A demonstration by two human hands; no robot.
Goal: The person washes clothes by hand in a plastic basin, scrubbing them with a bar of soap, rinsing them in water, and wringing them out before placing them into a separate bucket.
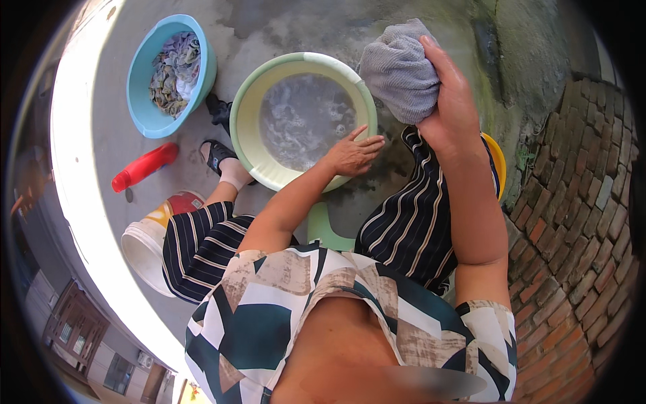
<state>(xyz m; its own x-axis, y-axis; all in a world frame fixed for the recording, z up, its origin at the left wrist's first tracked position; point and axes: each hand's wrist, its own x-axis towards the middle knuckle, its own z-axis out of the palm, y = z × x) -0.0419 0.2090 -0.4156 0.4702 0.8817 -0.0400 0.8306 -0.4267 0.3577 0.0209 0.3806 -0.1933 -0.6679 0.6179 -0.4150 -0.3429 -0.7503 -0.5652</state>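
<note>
A bunched grey ribbed cloth [401,73] is in my right hand [451,101], raised to the right of a pale green plastic basin [247,101]. The thumb lies along the cloth's upper right side, and the palm hides part of it. Cloudy, sudsy water [305,121] stands in the basin. My left hand [356,154] lies over the basin's near right rim. Its fingers are slightly spread and hold nothing.
A blue basin [135,96] with crumpled patterned clothes [174,76] stands at the upper left. Nearby are a red bottle [144,166], a tipped white bucket [144,247] and dark cloth [218,111]. Stacked bricks [575,222] and a yellow container [497,164] are right.
</note>
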